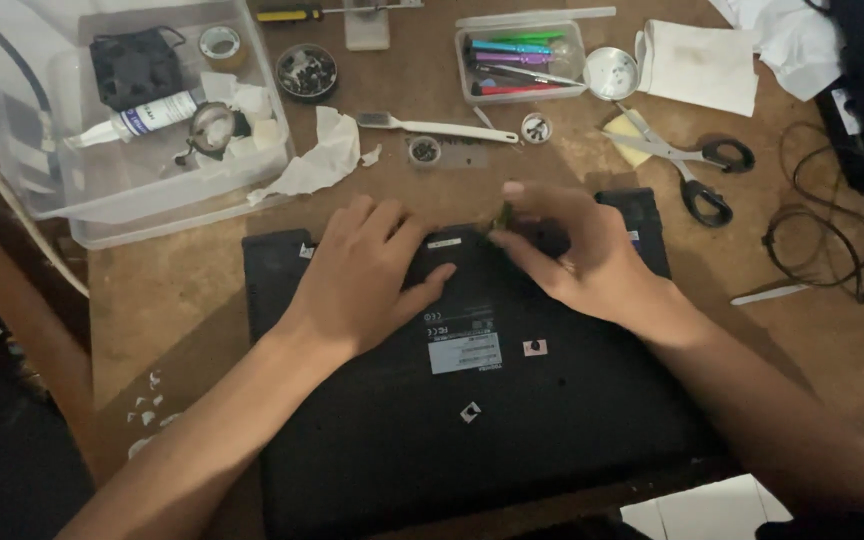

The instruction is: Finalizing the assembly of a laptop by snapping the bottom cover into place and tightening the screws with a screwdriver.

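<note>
Head view: a black laptop (pixel 472 400) lies bottom-up on the desk (pixel 172 290). The left hand (pixel 367 275) presses flat, fingers spread, holding nothing. The right hand (pixel 577 250) pinches a small tool (pixel 505 215) at the far edge; prying there needs steady pressure.

Dim, warm light over the whole scene, brightest across the far part of the tabletop (pixel 432 95) and fading toward the near edge. The hands throw soft shadows onto the black laptop (pixel 472 420), whose surface swallows nearly all detail. The lower left corner drops into near-black. The image is grainy and soft throughout, and small items far off look smeared.
</note>
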